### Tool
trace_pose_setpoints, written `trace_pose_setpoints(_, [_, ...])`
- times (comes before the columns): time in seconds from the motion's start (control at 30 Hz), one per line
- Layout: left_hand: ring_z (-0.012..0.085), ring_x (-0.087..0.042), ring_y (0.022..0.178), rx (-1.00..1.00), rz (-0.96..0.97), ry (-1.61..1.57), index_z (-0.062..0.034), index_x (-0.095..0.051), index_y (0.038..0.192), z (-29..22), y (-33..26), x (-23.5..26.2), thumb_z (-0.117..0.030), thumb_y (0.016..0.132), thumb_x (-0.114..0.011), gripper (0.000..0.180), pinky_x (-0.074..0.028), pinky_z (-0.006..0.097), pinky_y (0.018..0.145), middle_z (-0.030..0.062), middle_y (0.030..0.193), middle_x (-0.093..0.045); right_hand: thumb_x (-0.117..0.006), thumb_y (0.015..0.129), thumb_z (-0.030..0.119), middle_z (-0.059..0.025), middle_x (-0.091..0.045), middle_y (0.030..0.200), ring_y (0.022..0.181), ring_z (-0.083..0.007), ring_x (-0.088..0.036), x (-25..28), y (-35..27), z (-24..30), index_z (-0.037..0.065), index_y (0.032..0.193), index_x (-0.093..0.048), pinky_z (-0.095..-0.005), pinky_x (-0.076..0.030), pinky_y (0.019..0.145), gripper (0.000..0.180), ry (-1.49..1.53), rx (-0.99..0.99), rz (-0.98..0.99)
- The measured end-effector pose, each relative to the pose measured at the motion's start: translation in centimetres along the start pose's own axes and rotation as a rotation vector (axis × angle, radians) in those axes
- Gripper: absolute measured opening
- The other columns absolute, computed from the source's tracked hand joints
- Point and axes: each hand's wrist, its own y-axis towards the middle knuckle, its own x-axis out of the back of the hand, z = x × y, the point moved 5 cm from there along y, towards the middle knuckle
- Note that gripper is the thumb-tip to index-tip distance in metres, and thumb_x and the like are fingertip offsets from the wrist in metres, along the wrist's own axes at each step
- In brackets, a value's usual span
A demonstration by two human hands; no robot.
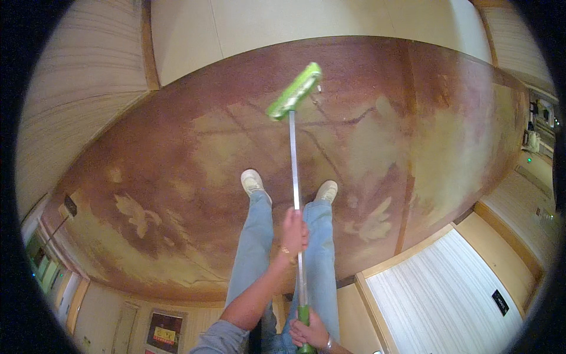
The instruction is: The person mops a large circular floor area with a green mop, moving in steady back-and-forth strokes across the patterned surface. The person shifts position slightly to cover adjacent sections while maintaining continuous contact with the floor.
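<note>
**K:** Mid-floor, on the worn reddish-brown floor point(177, 177) with pale yellowish patches: person standing, both hands on a long-handled broom with a thin silver metal shaft and a bright green brush head point(295, 90). Confirm grips?

**R:** Left hand point(293, 231): fingers curled fully round the shaft, closed on it at about mid-length, knuckles up. Bracelet or watch at that wrist. Right hand point(311, 331): fingers wrapped shut round the green plastic grip at the shaft's near end, close to the lower edge of the view.

**K:** Head position relative to the hands?

**R:** Green brush head sits at the far end of the shaft, well apart from both hands, out ahead of the feet toward the floor's far edge where it meets the cream wall point(295, 23). Head is tilted diagonally. Cannot tell if the bristles touch the floor.

**K:** Arm pose?

**R:** Left forearm comes in from the lower edge, grey sleeve pushed up at the elbow, angled up to the shaft. Right hand is low, only the hand and wrist visible. Shaft runs nearly straight away from the body, between the legs in light blue jeans point(256, 248).

**K:** Feet?

**R:** Two off-white shoes point(253, 182), one either side of the shaft, apart from it.
</note>
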Motion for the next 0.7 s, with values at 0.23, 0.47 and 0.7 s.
trace_pose_setpoints(0.23, [0.0104, -0.03, 0.032, -0.216, -0.333, 0.036, -0.0177, -0.034, 0.071, -9.4, 2.4, 17.0, -0.051, 0.086, -0.036, 0.036, -0.024, 0.023, 0.026, -0.0018, 0.045, -0.03, -0.047, 0.085, 0.007, 0.0024, -0.032, 0.055, 0.038, -0.0052, -0.032, -8.2, 7.6, 1.2, 0.012, 0.093, -0.032, -0.0202, -0.028, 0.032, 0.018, -0.018, -0.107, 0.35])
trace_pose_setpoints(0.47, [0.0108, -0.029, 0.036, -0.018, -0.111, 0.22, -0.0194, -0.038, 0.082, -7.1, 9.1, 10.7, -0.053, 0.083, -0.039, 0.034, -0.024, 0.027, 0.031, -0.0015, 0.053, -0.034, -0.045, 0.085, 0.006, 0.0016, -0.032, 0.055, 0.037, -0.0058, -0.031, -7.7, 8.1, 3.1, 0.014, 0.091, -0.033, -0.0223, -0.029, 0.031, 0.016, 0.2, -0.009, 0.204])
trace_pose_setpoints(0.7, [0.0083, -0.03, 0.034, -0.085, 0.106, 0.075, -0.0177, -0.035, 0.109, -6.2, 1.1, 2.2, -0.038, 0.088, -0.04, 0.029, -0.027, 0.024, 0.027, -0.0016, 0.051, -0.032, -0.041, 0.086, 0.005, -0.0011, -0.033, 0.056, 0.038, -0.0078, -0.032, -7.0, 2.8, 1.1, 0.012, 0.087, -0.03, -0.024, -0.031, 0.032, 0.013, 0.111, 0.085, 0.129])
